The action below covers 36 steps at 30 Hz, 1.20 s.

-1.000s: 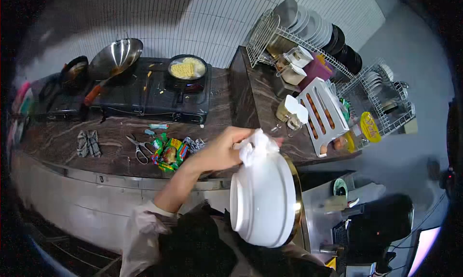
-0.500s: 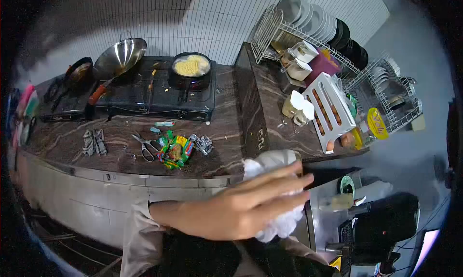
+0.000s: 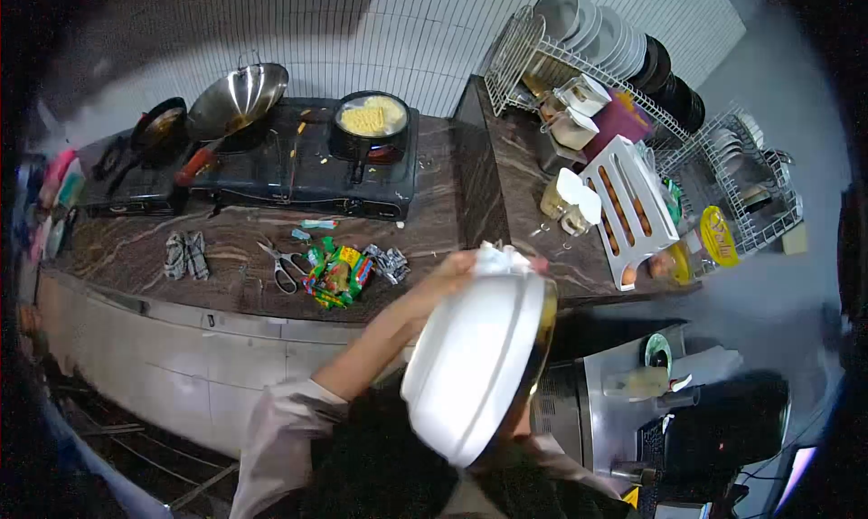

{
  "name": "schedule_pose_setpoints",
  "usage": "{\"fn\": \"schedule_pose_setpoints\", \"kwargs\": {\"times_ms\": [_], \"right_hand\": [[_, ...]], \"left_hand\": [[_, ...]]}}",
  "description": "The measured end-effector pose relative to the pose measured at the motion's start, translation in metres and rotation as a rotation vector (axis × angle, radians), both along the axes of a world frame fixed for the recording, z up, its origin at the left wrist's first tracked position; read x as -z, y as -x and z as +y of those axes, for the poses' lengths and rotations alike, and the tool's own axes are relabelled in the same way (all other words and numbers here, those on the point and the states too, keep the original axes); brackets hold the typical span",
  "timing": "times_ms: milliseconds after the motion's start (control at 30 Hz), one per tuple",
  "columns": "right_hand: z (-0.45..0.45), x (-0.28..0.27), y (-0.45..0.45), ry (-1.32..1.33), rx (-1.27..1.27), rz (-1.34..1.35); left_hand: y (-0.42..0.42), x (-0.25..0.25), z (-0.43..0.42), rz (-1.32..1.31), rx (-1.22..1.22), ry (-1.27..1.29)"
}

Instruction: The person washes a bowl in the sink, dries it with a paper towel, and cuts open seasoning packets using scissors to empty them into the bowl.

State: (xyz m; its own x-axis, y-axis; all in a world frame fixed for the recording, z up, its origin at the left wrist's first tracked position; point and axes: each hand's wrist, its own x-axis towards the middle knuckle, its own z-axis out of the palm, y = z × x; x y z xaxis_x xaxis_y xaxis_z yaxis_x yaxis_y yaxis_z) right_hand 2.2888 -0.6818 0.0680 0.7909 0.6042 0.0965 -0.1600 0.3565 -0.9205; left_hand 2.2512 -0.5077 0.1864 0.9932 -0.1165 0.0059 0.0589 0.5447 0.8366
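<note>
A white bowl [image 3: 475, 365] with a gold-coloured rim is tilted on its side in front of my body, its outer side facing left. At its upper edge, my left hand [image 3: 445, 279] is closed on a crumpled white cloth [image 3: 502, 259], which touches the rim. Part of its fingers is hidden behind the cloth and bowl. Only a small patch of my right hand [image 3: 522, 421] shows behind the bowl's lower right side; its fingers are hidden.
On the stove [image 3: 298, 175] are a pan with noodles [image 3: 366, 119], a wok [image 3: 237, 103] and a smaller pan [image 3: 158, 128]. Scissors [image 3: 285, 268], colourful packets [image 3: 339, 275] and a checked cloth [image 3: 186, 255] lie in front. An egg rack [image 3: 628, 213], jars [image 3: 571, 201] and a dish rack [image 3: 597, 67] stand right.
The bowl has turned so its outer side shows again, after being mostly covered by my left hand. That hand has moved with the cloth up to the upper edge. The view has shifted slightly.
</note>
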Motion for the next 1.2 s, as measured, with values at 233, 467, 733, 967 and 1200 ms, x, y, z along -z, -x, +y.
{"fn": "schedule_pose_setpoints", "kwargs": {"times_ms": [233, 467, 733, 967, 1200], "right_hand": [[0.010, 0.001, -0.019, -0.181, 0.185, 0.135], [0.014, -0.006, -0.009, -0.130, 0.256, 0.129], [0.014, -0.004, 0.003, -0.045, 0.140, 0.156], [0.013, -0.007, 0.017, 0.440, 0.357, -0.761], [0.053, 0.078, -0.013, -0.055, 0.224, 0.731]], "left_hand": [[0.004, 0.058, -0.038, -0.028, -0.509, 0.118], [0.021, 0.077, -0.068, -0.074, -0.786, -0.049], [0.029, 0.072, -0.097, -0.246, -1.162, -0.282], [0.033, 0.065, -0.068, -0.533, -1.162, -0.872], [0.020, 0.108, -0.059, -0.329, -1.069, -0.879]]}}
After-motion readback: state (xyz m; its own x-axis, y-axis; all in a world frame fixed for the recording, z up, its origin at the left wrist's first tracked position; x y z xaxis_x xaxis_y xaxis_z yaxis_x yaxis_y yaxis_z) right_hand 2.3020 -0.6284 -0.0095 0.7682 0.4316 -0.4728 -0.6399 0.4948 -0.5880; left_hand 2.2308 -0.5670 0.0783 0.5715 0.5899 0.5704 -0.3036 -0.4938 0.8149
